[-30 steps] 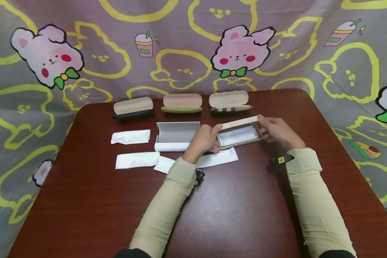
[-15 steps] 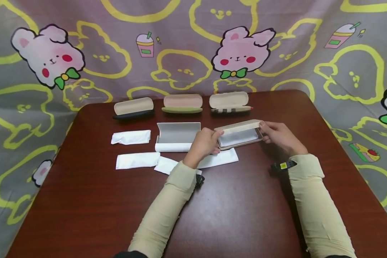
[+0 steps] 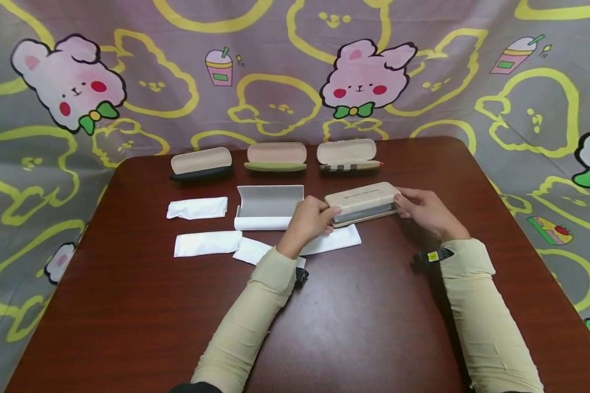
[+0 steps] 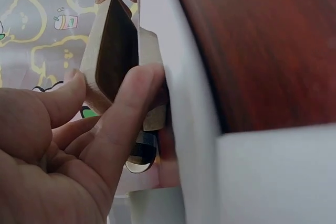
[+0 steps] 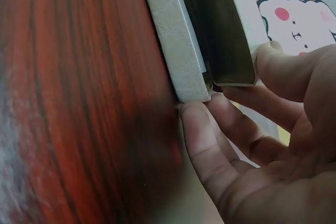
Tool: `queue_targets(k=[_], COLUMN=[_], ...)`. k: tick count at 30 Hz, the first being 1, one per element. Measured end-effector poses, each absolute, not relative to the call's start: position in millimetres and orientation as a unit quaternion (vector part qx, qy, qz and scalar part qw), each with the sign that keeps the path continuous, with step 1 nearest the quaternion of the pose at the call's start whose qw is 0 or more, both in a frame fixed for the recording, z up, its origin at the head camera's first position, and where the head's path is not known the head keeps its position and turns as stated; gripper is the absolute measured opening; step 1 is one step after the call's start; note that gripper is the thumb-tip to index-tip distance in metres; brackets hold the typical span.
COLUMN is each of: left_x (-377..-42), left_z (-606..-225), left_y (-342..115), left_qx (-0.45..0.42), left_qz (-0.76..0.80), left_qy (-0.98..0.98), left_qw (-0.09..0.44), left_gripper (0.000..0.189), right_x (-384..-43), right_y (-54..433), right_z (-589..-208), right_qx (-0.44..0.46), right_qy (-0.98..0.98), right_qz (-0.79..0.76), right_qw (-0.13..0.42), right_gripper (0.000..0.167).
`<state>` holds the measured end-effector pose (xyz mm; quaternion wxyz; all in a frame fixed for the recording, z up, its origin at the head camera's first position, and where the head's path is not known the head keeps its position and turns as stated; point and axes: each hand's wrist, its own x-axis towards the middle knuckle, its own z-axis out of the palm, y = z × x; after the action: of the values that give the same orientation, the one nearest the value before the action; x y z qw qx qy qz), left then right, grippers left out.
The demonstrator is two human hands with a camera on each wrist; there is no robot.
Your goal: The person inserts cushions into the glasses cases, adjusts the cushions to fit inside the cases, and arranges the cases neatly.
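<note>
A beige glasses case [image 3: 361, 197] with small dark lettering on its lid is half closed. Through the gap shows a pale, flat packet [image 3: 365, 212] lying inside. The left hand [image 3: 308, 219] grips the case's left end; in the left wrist view its thumb is against the lid [image 4: 92, 59] and its index finger at the base. At the right end, the right hand [image 3: 425, 210] pinches the case, thumb on the lid [image 5: 231, 35] and fingertips by the lower half [image 5: 181, 40]. A white packet [image 3: 336, 239] lies just in front, partly behind the left hand.
An open white case [image 3: 270, 203] stands left of the left hand. Several white packets, such as one at the front left [image 3: 207, 243], lie on the dark wooden table [image 3: 364, 316]. Behind are open cases in black [image 3: 201, 173], green [image 3: 276, 166] and checked pattern [image 3: 349, 167].
The beige case's lid has swung down toward the viewer, from nearly upright to partly over the packet inside. Both hands keep their hold at the two ends.
</note>
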<state>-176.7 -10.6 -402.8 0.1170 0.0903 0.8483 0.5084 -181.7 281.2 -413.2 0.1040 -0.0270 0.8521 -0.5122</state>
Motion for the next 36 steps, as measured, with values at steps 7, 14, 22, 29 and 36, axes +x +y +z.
queue_targets(k=[7,14,22,29,36], left_x=[-176.6,-176.8,-180.8,-178.1,-164.5], left_z=[-406.1,-407.5,-403.4,-398.1,-378.9], left_y=[-12.6,-8.7,-5.4,-9.6,-33.3], left_qx=[0.111,0.127,0.136,0.14,0.153], left_qz=[0.481,0.418,0.337,0.319,0.349], left_qy=[0.865,0.898,0.931,0.935,0.919], left_qw=[0.087,0.05,0.027,0.065,0.103], left_gripper=[0.028,0.025,0.036,0.027,0.018], right_x=[-179.3,-176.2,-176.4,-177.2,-159.5], right_y=[280.2,279.8,280.0,280.3,281.7], right_z=[-417.1,-420.7,-421.8,-418.6,-400.5], right_qx=[-0.038,-0.035,-0.036,-0.04,-0.001], right_qy=[0.881,0.905,0.916,0.911,0.903], right_qz=[-0.464,-0.42,-0.395,-0.403,-0.425], right_qw=[0.086,0.06,0.054,0.08,0.062], right_gripper=[0.049,0.044,0.043,0.048,0.046])
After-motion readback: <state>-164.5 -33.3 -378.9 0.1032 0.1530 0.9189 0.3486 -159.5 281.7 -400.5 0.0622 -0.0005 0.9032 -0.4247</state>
